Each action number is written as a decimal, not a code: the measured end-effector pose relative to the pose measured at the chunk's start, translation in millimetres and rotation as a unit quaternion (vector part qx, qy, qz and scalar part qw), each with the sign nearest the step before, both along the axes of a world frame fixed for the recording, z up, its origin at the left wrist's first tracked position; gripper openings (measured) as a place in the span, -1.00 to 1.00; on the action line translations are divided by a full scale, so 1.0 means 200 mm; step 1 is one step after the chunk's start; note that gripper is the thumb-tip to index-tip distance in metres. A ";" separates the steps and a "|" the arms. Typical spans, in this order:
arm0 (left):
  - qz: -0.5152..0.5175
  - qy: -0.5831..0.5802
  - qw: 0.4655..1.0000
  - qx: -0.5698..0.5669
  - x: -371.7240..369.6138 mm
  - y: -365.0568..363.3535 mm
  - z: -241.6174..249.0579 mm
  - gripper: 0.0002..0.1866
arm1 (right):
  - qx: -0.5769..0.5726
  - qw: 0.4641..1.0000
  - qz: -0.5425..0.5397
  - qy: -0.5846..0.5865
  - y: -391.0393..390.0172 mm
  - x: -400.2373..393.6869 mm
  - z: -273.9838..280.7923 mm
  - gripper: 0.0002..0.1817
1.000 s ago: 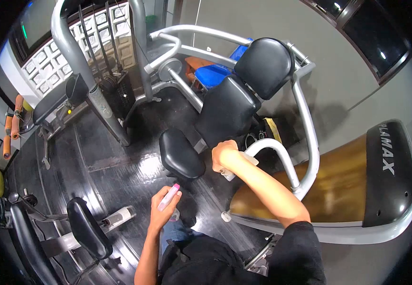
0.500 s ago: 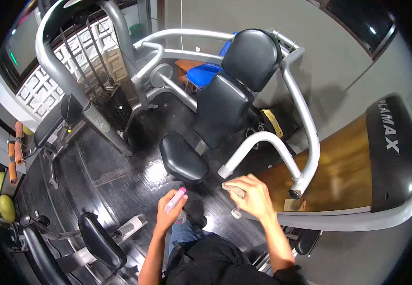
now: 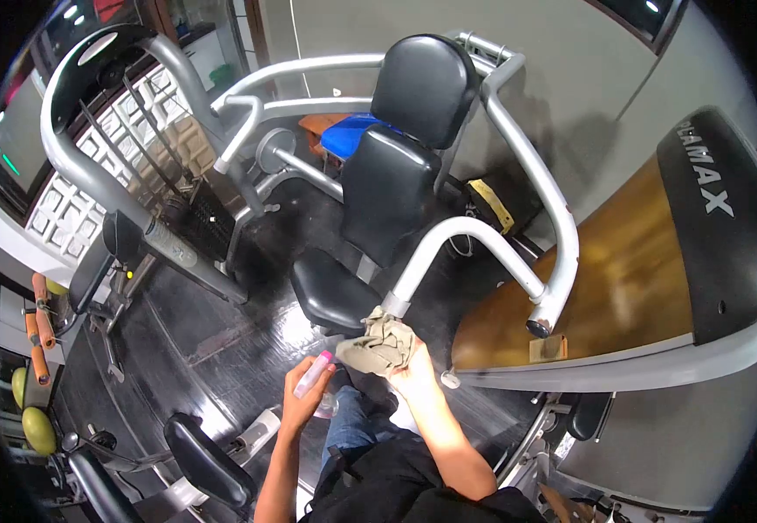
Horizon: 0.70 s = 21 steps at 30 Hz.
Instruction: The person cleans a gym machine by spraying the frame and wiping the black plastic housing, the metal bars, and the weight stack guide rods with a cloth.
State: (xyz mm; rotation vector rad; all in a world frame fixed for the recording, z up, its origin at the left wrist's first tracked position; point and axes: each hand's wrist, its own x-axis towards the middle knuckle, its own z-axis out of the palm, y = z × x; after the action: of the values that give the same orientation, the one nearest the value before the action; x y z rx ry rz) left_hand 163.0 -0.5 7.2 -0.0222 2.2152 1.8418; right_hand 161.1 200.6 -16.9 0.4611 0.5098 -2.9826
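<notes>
My left hand is wrapped around a spray bottle with a pink tip and a clear body, partly hidden by the fingers. A crumpled beige-grey cloth is in my right hand, whose fingers are mostly behind it. The cloth's upper edge meets the lower end of a curved white handle on the exercise machine. Left of the cloth, and just beyond it, is the machine's black padded seat.
Black backrest pads rise behind the seat, framed by silver tubes. A gold and black machine cover stands at the right. Another machine with a weight stack is at the left, and a padded bench at lower left.
My right hand has moved left to the handle's end, and the cloth now shows bunched out in front of it. My left hand keeps the spray bottle. The view has shifted slightly.
</notes>
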 end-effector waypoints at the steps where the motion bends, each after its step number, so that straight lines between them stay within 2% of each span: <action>1: 0.002 0.000 1.000 0.002 0.01 0.00 -0.01 -0.75 | 0.132 0.990 -0.027 0.031 -0.01 0.05 0.00 -0.62; 2: 0.000 0.002 1.000 -0.001 0.02 -0.01 -0.02 -0.75 | 0.261 0.962 -0.053 0.061 -0.01 0.08 0.00 -0.62; 3: -0.001 0.006 1.000 0.008 0.02 -0.01 -0.02 -0.76 | 0.200 0.979 -0.043 -0.003 0.00 0.10 0.05 -0.63; 4: -0.002 0.011 1.000 0.018 0.03 -0.01 -0.02 -0.76 | 0.198 0.979 -0.044 -0.001 0.03 0.10 0.06 -0.63; 6: -0.002 0.002 1.000 0.014 0.04 -0.02 -0.02 -0.77 | 0.026 0.988 0.006 -0.154 0.09 0.07 0.05 -0.65; 8: -0.003 -0.006 1.000 0.011 0.04 -0.02 -0.02 -0.78 | 0.043 0.991 -0.003 -0.124 0.09 0.04 -0.02 -0.66; 10: -0.005 -0.002 1.000 0.027 0.05 -0.02 -0.03 -0.79 | 0.076 0.984 0.007 -0.158 0.06 -0.03 -0.06 -0.68; 11: -0.006 0.002 1.000 0.027 0.05 -0.03 -0.02 -0.79 | 0.052 0.982 0.014 -0.179 0.05 -0.07 -0.10 -0.68; 12: -0.011 -0.009 1.000 0.013 0.06 -0.03 -0.01 -0.77 | 0.051 0.983 0.014 -0.176 0.03 -0.10 -0.15 -0.68; 14: -0.015 -0.017 1.000 -0.001 0.06 -0.04 0.01 -0.75 | 0.015 0.999 0.027 -0.045 0.01 -0.14 -0.20 -0.69; 21: -0.020 0.007 1.000 0.001 0.06 -0.05 -0.01 -0.77 | 0.003 0.998 0.026 -0.053 0.03 -0.01 -0.07 -0.68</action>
State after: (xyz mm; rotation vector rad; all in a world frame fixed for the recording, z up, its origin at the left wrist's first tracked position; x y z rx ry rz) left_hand 175.8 -11.4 4.7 0.0354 2.2077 1.8280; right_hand 159.8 207.0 -31.6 0.5942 0.5128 -2.8893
